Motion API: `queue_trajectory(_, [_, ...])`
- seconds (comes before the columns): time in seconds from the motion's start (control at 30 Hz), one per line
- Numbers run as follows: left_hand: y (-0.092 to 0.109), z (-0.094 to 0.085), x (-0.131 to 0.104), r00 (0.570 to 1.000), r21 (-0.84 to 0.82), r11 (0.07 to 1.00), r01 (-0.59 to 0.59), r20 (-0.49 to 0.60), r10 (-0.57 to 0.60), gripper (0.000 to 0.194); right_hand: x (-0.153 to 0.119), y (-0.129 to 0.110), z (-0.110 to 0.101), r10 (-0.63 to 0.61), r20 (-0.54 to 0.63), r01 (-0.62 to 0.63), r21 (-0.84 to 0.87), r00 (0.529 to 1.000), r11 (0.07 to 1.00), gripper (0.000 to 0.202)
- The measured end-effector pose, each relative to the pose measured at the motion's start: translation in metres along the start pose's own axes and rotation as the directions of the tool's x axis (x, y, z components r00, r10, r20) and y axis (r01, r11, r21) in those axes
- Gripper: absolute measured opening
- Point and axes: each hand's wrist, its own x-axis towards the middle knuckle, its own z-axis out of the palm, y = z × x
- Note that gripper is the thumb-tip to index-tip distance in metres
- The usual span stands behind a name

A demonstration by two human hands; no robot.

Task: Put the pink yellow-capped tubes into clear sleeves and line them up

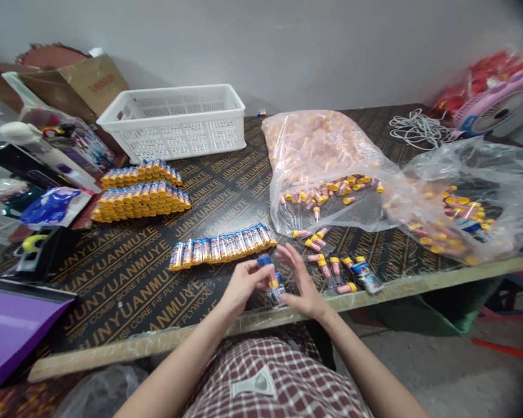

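Nearest of all, at the bottom centre of the frame, a checked garment (248, 357) is seen pressed up close to the edge of the counter (220, 194). And just above it, the action: a small blue-and-yellow tube (271, 277) is pinched by the left hand (243, 284), thumb against fingers, probably so that it can be steadied with a light grip. On the other side, the right hand (304, 284) is held released, fingers spread and curved around the tube; whether it is brushed by a fingertip cannot be told. It is framed from both sides, perhaps to keep it from tipping.

Right of centre, loose yellow-capped pieces (323, 268) are scattered, apparently left there to be within easy reach, with a blue-labelled bundle (366, 276) laid beside them. Left of the hands, a neat row of tubes (223, 247) is lined up side by side, labels showing, seemingly so that none can roll off alone.

Farther up, at centre left, stacked tubes (142, 200) are banked in layers, likely to save room. At centre right, a large clear bag (326, 136) is turned with its mouth towards the hands, and pieces are spilled at its opening. At the back, a white basket (174, 132) is parked against the wall, presumably out of the way.
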Motion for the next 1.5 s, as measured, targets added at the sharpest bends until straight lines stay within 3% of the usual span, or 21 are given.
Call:
queue_trajectory(0.1, [0.024,-0.013,0.028,0.986,0.235,0.962,-0.137,-0.062,0.156,0.032,0.028,0.024,-0.006,0.196,-0.157,-0.200,-0.012,0.968,0.980,0.069])
queue_trajectory(0.2, [0.044,-0.021,0.059,0.933,0.527,0.830,-0.183,-0.172,0.315,0.033,0.053,0.046,-0.008,0.285,-0.247,-0.304,-0.045,0.926,0.951,0.060])
queue_trajectory(0.3, [0.053,-0.021,0.082,0.885,0.764,0.633,-0.124,-0.204,0.419,0.050,0.066,0.058,-0.006,0.260,-0.259,-0.286,-0.065,0.930,0.956,0.056])
queue_trajectory(0.43, [0.055,-0.017,0.098,0.902,0.929,0.371,0.001,-0.161,0.402,0.052,0.066,0.064,-0.004,0.257,-0.276,-0.290,-0.087,0.926,0.953,0.055])
queue_trajectory(0.57, [0.058,-0.013,0.094,0.890,0.971,0.237,0.039,-0.142,0.433,0.053,0.064,0.068,-0.003,0.281,-0.288,-0.324,-0.117,0.916,0.939,0.056])
queue_trajectory(0.63, [0.058,-0.010,0.083,0.852,0.968,0.250,0.013,-0.142,0.505,0.047,0.064,0.069,-0.003,0.300,-0.295,-0.351,-0.137,0.907,0.926,0.056])
queue_trajectory(0.73, [0.045,-0.005,0.057,0.821,0.927,0.359,-0.106,-0.122,0.558,0.036,0.063,0.069,-0.003,0.323,-0.301,-0.384,-0.174,0.897,0.907,0.057])
queue_trajectory(0.87, [0.000,-0.005,0.025,0.894,0.861,0.479,-0.171,-0.068,0.442,0.032,0.063,0.066,-0.002,0.300,-0.297,-0.374,-0.232,0.906,0.898,0.053])
queue_trajectory(0.97, [-0.034,-0.009,0.014,0.945,0.890,0.439,-0.120,-0.033,0.326,0.024,0.061,0.059,-0.006,0.237,-0.295,-0.324,-0.296,0.926,0.899,0.050])
queue_trajectory(1.07, [-0.052,-0.012,0.014,0.962,0.917,0.392,-0.077,-0.035,0.270,0.021,0.054,0.048,-0.020,0.155,-0.275,-0.260,-0.399,0.949,0.879,0.046])
queue_trajectory(1.2, [-0.054,-0.013,0.019,0.963,0.925,0.375,-0.053,-0.051,0.263,0.008,0.036,0.042,-0.052,0.091,-0.272,-0.237,-0.574,0.958,0.784,0.042])
queue_trajectory(1.3, [-0.052,-0.014,0.021,0.968,0.928,0.370,-0.034,-0.062,0.243,0.009,0.022,0.047,-0.074,0.089,-0.288,-0.269,-0.683,0.954,0.679,0.033])
queue_trajectory(1.5, [-0.048,-0.016,0.020,0.972,0.922,0.387,0.000,-0.091,0.217,0.014,0.005,0.052,-0.089,0.081,-0.261,-0.264,-0.814,0.962,0.517,0.025])
